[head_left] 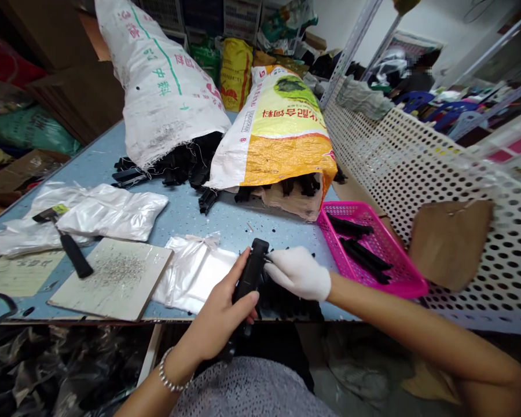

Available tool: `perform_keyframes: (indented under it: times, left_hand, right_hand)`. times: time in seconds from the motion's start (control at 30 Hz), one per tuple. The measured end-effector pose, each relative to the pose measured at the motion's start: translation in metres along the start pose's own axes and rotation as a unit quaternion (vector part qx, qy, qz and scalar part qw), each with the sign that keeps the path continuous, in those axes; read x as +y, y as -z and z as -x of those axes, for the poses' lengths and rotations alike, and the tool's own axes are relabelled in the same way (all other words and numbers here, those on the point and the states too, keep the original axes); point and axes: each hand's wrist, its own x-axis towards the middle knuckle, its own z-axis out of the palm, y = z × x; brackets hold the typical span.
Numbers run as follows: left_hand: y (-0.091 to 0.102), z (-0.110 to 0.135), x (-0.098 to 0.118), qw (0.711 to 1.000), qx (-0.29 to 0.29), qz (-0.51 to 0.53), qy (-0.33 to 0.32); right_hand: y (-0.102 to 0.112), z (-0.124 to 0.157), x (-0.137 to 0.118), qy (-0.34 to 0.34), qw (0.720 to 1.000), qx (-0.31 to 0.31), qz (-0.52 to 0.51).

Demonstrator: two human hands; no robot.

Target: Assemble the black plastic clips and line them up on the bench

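My bare left hand [228, 307] is wrapped round a long black plastic part [250, 269], tilted with its top end pointing away from me. My right hand [298, 273], in a white glove, is closed in a pinch beside the part's upper end. A small dark tip shows at its fingertips; I cannot make out what it is. Several black pieces [286, 301] lie in a heap under the right hand at the table's front edge. Left of the held part lies a stack of clear plastic bags [195, 269].
A pink basket [382, 243] holding black parts stands at the right, by a white perforated panel [373, 156]. Two woven sacks, one white [169, 87] and one yellow-orange [282, 156], spill black parts at the back. A hammer [74, 252] rests by a board [113, 278] at the left.
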Motion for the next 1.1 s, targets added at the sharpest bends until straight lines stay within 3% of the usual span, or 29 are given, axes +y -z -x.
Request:
perform_keyframes:
  times: [0.07,0.17,0.2,0.27,0.37,0.43,0.53,0.57,0.67,0.77,0.83,0.9,1.0,1.1]
  left_hand:
    - [-0.001,0.0,-0.004,0.998,0.033,-0.036,-0.047]
    - [0.001,0.001,-0.009,0.989,0.077,-0.093,-0.086]
    - [0.002,0.001,-0.01,0.989,0.084,-0.096,-0.077]
    - [0.004,0.001,-0.011,0.992,0.091,-0.076,-0.05]
    - [0.004,0.001,-0.007,0.995,0.087,-0.007,-0.047]
    - [0.003,0.0,-0.003,0.995,0.072,0.032,-0.053]
    - [0.002,0.0,0.0,0.996,0.063,0.038,-0.053]
    - [0.001,0.0,-0.001,0.996,0.062,0.034,-0.051]
    - [0.003,0.001,-0.006,0.998,0.049,0.026,-0.032]
    - [0.01,-0.003,-0.01,0.997,0.05,0.059,0.004]
    - [0.016,-0.009,-0.01,0.991,0.091,0.103,0.013]
    - [0.019,-0.015,-0.009,0.982,0.134,0.132,0.004]
    - [0.016,-0.019,-0.009,0.979,0.138,0.15,-0.001]
    - [0.007,-0.016,-0.018,0.977,0.128,0.167,0.017]
  right_hand:
    - [-0.015,0.002,0.004,-0.049,0.992,-0.035,-0.107]
    - [-0.024,0.003,0.008,-0.04,0.985,-0.089,-0.145]
    - [-0.023,0.003,0.008,-0.025,0.99,-0.076,-0.12]
    - [-0.013,0.002,0.006,0.034,0.999,-0.004,0.024]
    - [0.003,0.001,0.002,0.14,0.949,0.054,0.278]
    - [0.006,0.0,0.0,0.158,0.936,0.041,0.311]
    - [-0.006,-0.001,0.001,0.035,0.991,0.042,0.12]
    - [-0.011,-0.002,0.003,-0.018,0.997,0.049,0.049]
    - [-0.023,-0.005,0.008,-0.109,0.989,-0.024,-0.097]
    - [-0.022,-0.002,0.007,-0.107,0.977,-0.093,-0.159]
    - [-0.023,0.006,-0.001,-0.056,0.993,-0.068,-0.073]
    - [-0.03,0.017,-0.009,0.015,0.994,-0.055,0.09]
    - [-0.055,0.03,-0.015,0.112,0.941,-0.059,0.314]
    - [-0.077,0.035,-0.007,0.171,0.888,-0.073,0.421]
